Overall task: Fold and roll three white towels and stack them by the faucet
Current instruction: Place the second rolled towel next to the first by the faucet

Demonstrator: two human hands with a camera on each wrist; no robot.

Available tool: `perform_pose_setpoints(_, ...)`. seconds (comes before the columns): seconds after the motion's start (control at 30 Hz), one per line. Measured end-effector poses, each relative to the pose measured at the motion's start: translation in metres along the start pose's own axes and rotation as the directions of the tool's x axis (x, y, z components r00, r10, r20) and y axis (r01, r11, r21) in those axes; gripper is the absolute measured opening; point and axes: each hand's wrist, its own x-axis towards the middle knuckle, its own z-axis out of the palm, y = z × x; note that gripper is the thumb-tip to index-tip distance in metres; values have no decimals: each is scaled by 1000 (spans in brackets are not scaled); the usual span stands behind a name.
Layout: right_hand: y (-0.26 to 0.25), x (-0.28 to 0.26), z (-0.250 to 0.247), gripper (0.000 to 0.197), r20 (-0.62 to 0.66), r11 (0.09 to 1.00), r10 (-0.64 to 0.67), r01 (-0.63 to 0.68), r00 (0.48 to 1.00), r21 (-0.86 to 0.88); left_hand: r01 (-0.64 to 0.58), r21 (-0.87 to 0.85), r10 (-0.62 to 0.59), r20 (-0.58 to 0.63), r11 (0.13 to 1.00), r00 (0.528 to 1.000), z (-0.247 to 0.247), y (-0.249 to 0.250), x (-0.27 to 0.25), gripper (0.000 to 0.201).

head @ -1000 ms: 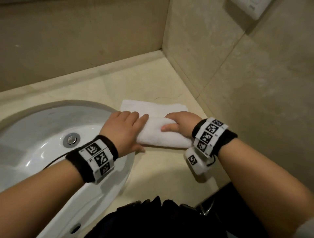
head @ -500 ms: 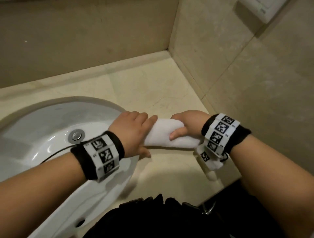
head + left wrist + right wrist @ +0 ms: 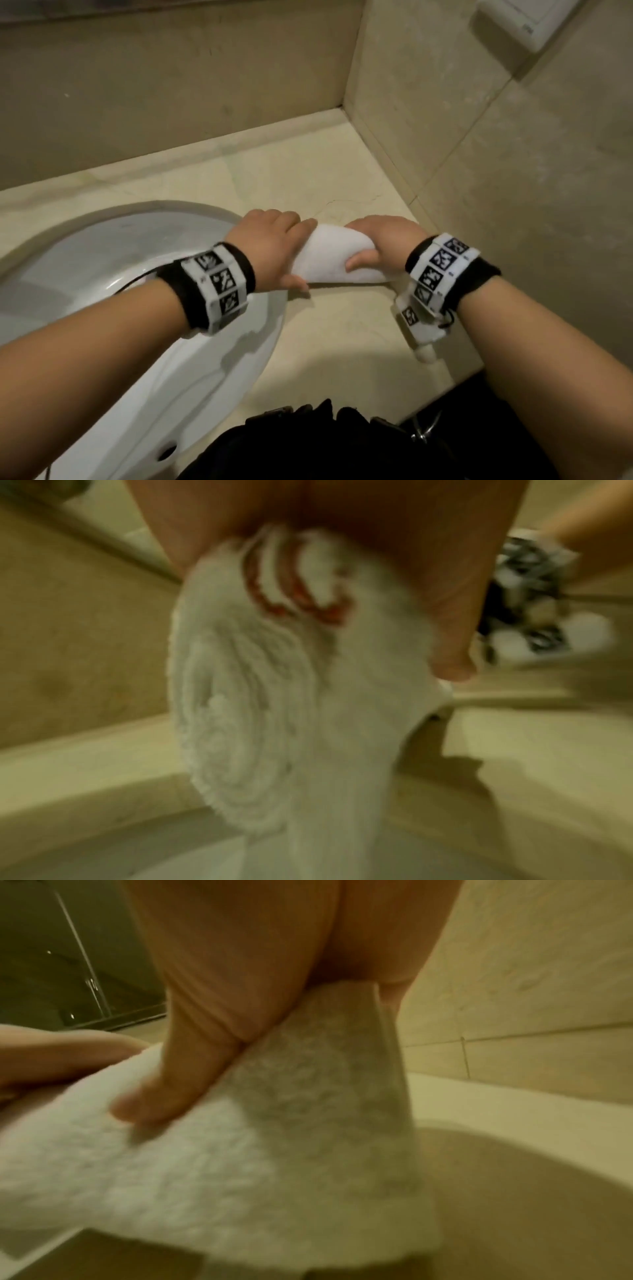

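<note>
Between the sink [image 3: 102, 240] and the corner walls, at about 12 o'clock from the person, one rolled white towel [image 3: 329, 260] is raised just off the worktop [image 3: 342, 335]. The left hand [image 3: 270, 250] has its grip wrapped round one end, the right hand [image 3: 380, 243] round the other. Soft, light terry would likely unwind if slackened, so holding both ends with a thumb across the loose edge seems wise. Only one of three towels shows; no faucet is visible.
</note>
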Motion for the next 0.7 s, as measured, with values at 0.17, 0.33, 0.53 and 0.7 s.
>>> perform_pose_setpoints(0.17, 1, 5, 2, 56, -173, 989, 8, -34, 985, -144, 79, 108, -76, -34, 991, 997, 17, 1, -5, 103)
perform_pose_setpoints(0.33, 10, -17, 31, 104, -217, 991, 43, -69, 975, -114, 43, 87, -45, 17, 995, 999, 7, -8, 8, 89)
perform_pose_setpoints(0.53, 4, -14, 32, 76, -240, 999, 32, -38, 970, -17, 130, -1, -130, 63, 992, 990, 2, 1, -10, 84)
perform_pose_setpoints(0.7, -14, -23, 38, 68, -188, 998, -63, 59, 980, -25, 244, -35, -241, 82, 969, 967, 2, 17, -55, 78)
